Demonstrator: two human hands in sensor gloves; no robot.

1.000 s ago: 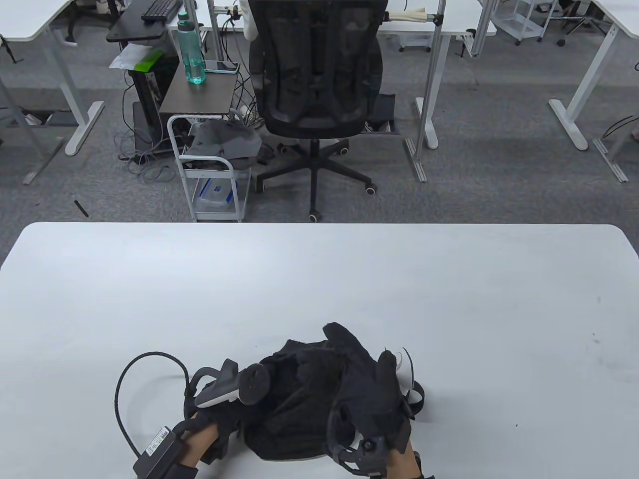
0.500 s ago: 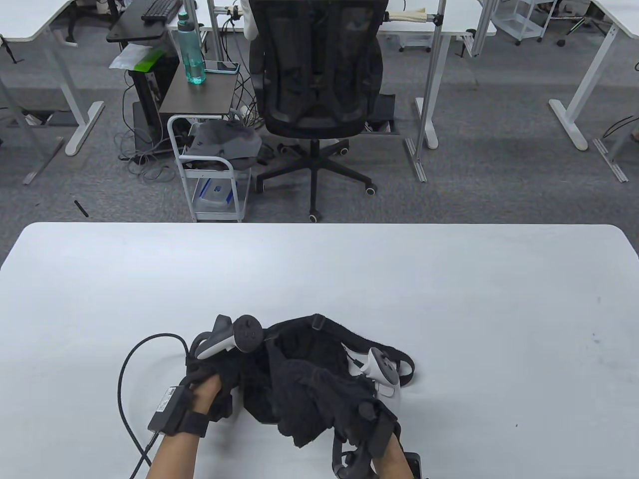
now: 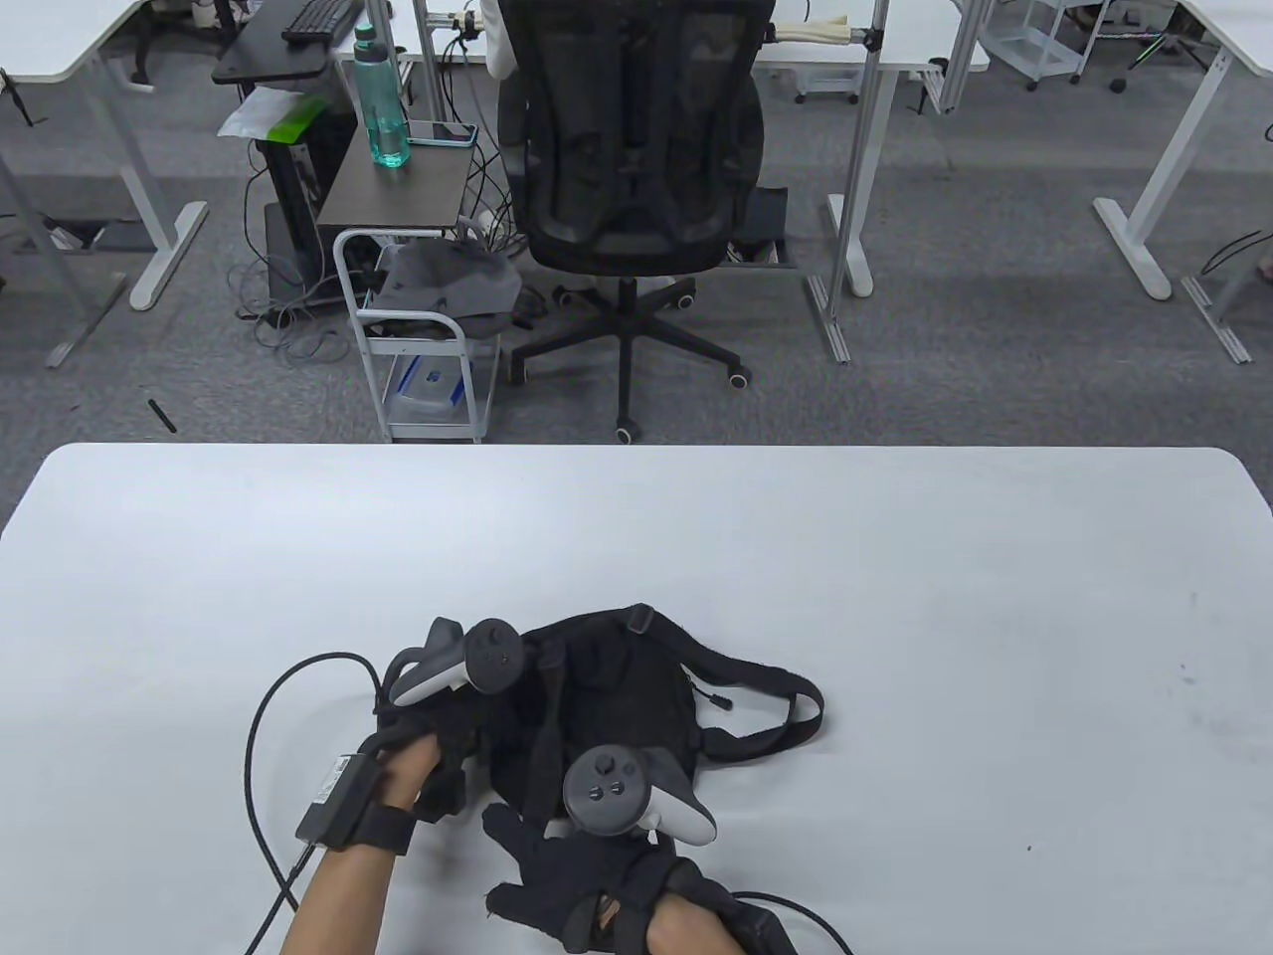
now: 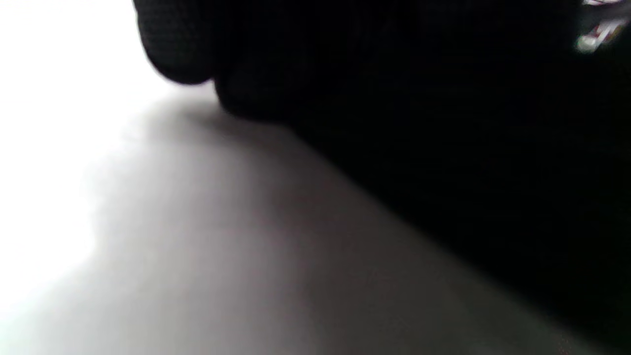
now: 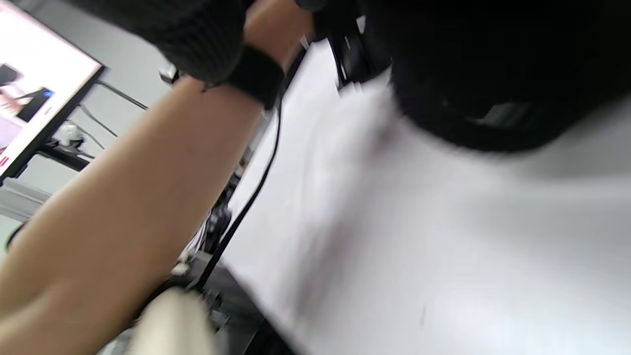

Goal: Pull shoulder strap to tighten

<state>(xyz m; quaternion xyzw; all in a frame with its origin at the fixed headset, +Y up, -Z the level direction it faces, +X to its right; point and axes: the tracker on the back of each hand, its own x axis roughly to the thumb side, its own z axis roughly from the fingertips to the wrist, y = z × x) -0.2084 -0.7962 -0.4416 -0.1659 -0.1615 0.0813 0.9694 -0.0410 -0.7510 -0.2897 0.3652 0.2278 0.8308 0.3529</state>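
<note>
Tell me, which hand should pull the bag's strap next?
Probably the right hand. It lies flat and free at the bag's near edge, and the strap loops out on that side. The left hand is already gripping the bag's other side, steadying it.

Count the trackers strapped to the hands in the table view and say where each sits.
2. One tracker rides the left hand at the black bag's left edge; the other tracker sits on the right hand at the bag's near edge. None seems hidden.
</note>
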